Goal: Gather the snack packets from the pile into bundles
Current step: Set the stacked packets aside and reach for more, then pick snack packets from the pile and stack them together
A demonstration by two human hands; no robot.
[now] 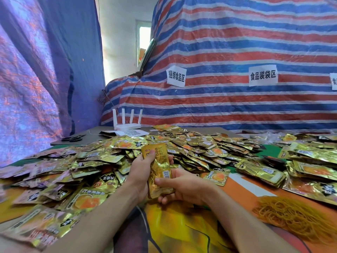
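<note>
A small stack of gold snack packets [159, 168] stands upright between my two hands near the table's front edge. My left hand [139, 168] grips its upper part, thumb on the front. My right hand [179, 187] holds the lower end, thumb across the front and fingers curled underneath. A big loose pile of the same gold packets [102, 157] spreads over the table behind and to the left of my hands. Flat stacks of packets [310, 161] lie at the right.
A heap of tan rubber bands [295, 218] lies at the front right. At the back left stand a white router [127, 123], black scissors [73, 138] and a QR-code card [132, 133]. A striped tarp [237, 99] with paper labels walls off the far side.
</note>
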